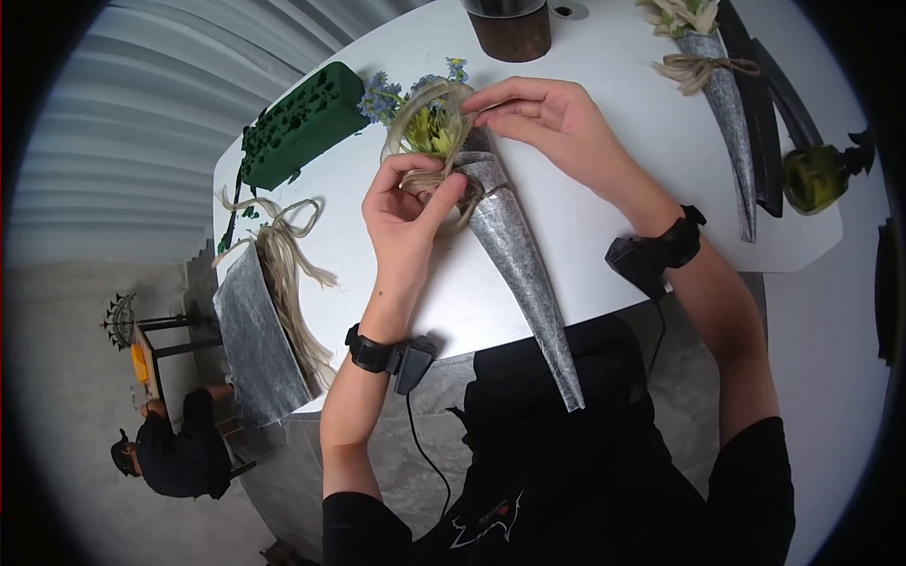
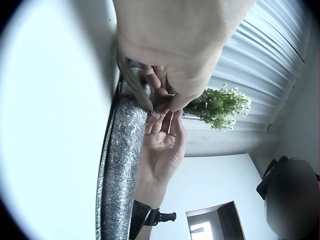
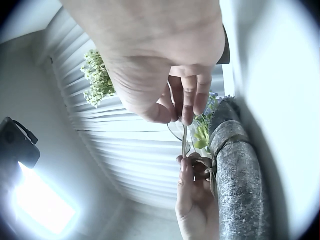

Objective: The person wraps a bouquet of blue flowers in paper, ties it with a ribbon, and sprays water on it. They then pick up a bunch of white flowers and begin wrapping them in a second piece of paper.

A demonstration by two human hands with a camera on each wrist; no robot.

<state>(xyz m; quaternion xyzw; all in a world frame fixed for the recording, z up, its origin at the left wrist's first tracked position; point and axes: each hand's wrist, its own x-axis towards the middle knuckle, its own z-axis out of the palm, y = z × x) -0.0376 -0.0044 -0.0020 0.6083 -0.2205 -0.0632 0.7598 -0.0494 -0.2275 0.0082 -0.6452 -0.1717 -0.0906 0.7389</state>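
A grey mottled cone wrap (image 1: 514, 250) lies slanted over the table's near edge, with blue flowers (image 1: 382, 97) and yellow-green blooms (image 1: 429, 130) at its wide end. Tan raffia (image 1: 406, 123) circles the wrap below the blooms and rises in a loose loop over them. At the knot, my left hand (image 1: 401, 203) pinches the raffia between thumb and fingers. Above and to the right, my right hand (image 1: 557, 118) pinches the loop's strands in its fingertips. In the right wrist view a strand (image 3: 184, 142) runs taut between both hands.
Green floral foam (image 1: 302, 123) stands at the back left, near loose raffia (image 1: 283, 274) and a grey sheet (image 1: 260, 330). A finished-looking cone bouquet (image 1: 722, 104) and a green spray bottle (image 1: 816, 179) lie right. A brown pot (image 1: 510, 33) stands behind. Another person (image 1: 179, 448) sits far left.
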